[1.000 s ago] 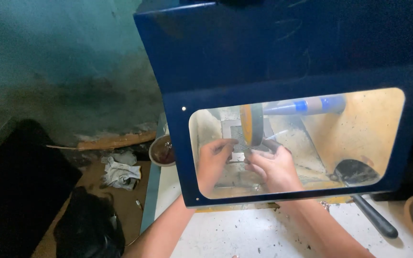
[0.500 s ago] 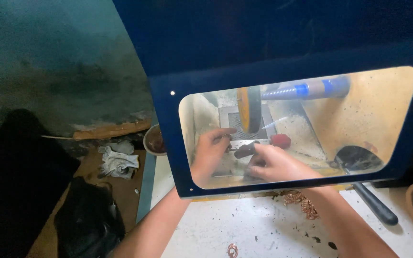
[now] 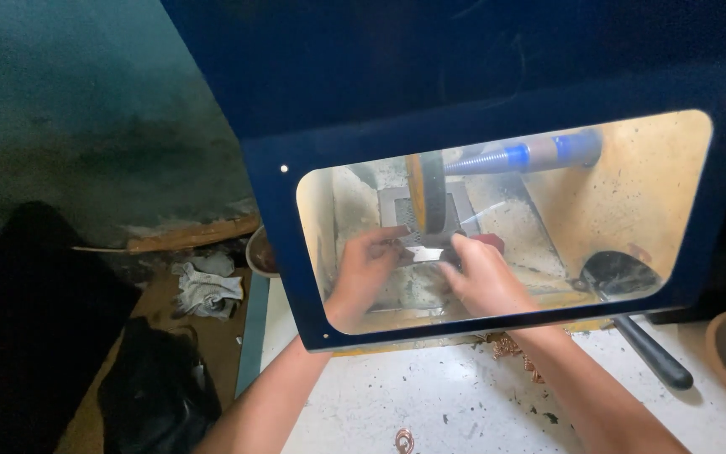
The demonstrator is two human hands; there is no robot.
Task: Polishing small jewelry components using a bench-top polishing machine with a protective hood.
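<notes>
Our hands behind the blue guard window point(image 3: 296, 252)
Our left hand point(image 3: 369, 262) and right hand point(image 3: 482, 273) pinch a small metal piece point(image 3: 424, 252) just under the grinding wheel point(image 3: 424, 195); fingers curled.

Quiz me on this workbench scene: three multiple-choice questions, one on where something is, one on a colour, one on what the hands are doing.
1. Where is the wheel?
A. Behind the window, above the hands
B. On the floor at left
C. On the bench, outside the guard

2. What colour is the guard?
A. Red
B. Dark blue
C. White

3. How are the hands?
A. Resting flat on the bench
B. Both holding a small piece under the wheel
C. Hanging out of sight

Answers: 1 A, the wheel shows through the window. 2 B, the frame is dark blue. 3 B, the left hand and right hand meet at the piece.
</notes>
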